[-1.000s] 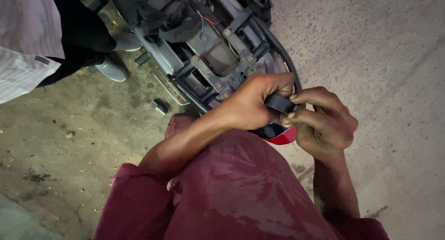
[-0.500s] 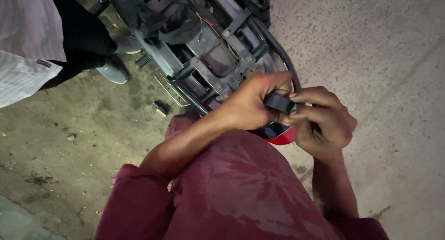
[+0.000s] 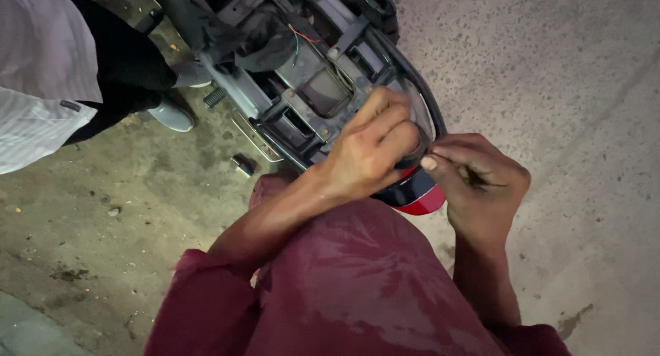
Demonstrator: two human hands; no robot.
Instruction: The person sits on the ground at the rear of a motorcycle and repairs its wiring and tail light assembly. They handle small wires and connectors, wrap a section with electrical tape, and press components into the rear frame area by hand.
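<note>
The black strap-like piece I saw pinched between the two hands half a second ago is out of sight now, and the left hand (image 3: 371,153) has rolled over it, knuckles up. I'm looking at that hand curled tight over the rear rim (image 3: 432,112) of the stripped scooter frame (image 3: 302,74), fingers bent; what they clasp under there I cannot tell. The right hand (image 3: 481,184) sits just beside it, thumb and fingers pinched together at the rim's dark edge, touching the left fingertips. Just below both hands the red tail lamp (image 3: 421,199) peeks out. Further up, bare wires (image 3: 297,38) run across the open frame. On the concrete floor (image 3: 564,74) lies a small dark part (image 3: 243,165), and another person's grey shoe (image 3: 168,115) stands near the frame.
</note>
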